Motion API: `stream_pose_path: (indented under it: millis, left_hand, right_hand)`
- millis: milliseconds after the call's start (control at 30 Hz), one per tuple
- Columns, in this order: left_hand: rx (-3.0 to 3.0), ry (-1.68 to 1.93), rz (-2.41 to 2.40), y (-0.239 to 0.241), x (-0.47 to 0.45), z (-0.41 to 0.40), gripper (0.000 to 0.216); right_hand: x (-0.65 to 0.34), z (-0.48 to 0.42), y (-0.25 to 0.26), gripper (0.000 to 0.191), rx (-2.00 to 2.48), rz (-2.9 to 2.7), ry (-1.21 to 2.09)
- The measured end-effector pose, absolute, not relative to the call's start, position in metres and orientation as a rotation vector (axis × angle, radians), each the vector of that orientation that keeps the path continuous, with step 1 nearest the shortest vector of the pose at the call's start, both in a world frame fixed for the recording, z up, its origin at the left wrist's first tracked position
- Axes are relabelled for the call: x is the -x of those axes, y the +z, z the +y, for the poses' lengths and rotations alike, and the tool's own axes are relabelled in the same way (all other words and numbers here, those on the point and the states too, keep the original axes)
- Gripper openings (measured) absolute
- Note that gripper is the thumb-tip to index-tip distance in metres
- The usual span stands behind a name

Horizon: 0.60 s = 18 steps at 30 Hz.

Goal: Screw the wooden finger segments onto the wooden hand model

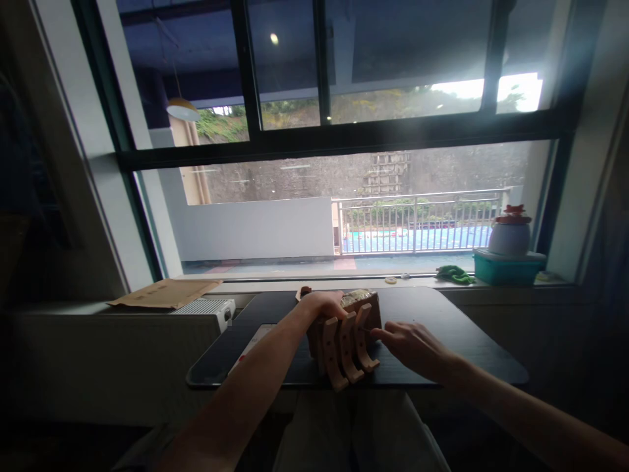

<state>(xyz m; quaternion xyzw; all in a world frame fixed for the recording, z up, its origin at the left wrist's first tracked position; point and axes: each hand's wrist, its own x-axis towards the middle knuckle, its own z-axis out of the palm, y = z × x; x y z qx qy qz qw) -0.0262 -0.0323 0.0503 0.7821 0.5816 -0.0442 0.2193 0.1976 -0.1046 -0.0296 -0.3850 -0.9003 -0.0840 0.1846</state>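
A wooden rack (346,337) with three curved upright slats stands near the front of a dark table (457,328). My left hand (322,304) rests on its top at the back, fingers curled over the wood. My right hand (410,346) lies on the table to the right of the rack, fingertips pinched against the rightmost slat. A light, crinkled thing (357,296) lies on top of the rack behind my left hand; I cannot make out what it is.
A window fills the far wall. On the sill stand a teal box (506,268) with a pale round pot (511,233) on it, and a green object (455,274). A cardboard sheet (164,293) lies on a white unit (206,307) at the left. A paper (255,337) lies at the table's left.
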Motion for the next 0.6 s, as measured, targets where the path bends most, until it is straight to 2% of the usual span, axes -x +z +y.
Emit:
stream_pose_path:
  millis: [200,433,600]
  left_hand:
    - [-2.156,-0.169,1.528,0.054,0.020,-0.026,0.032]
    - [-2.260,-0.036,1.575,0.033,0.018,-0.020,0.035]
    - [-2.278,-0.087,1.564,0.035,0.017,-0.018,0.034]
  right_hand:
    - [-0.194,-0.106,-0.037,0.029,1.090,-2.521,-0.480]
    - [-0.188,-0.113,-0.040,0.043,1.087,-2.548,-0.547]
    - [-0.184,-0.114,-0.034,0.031,1.159,-2.510,-0.435]
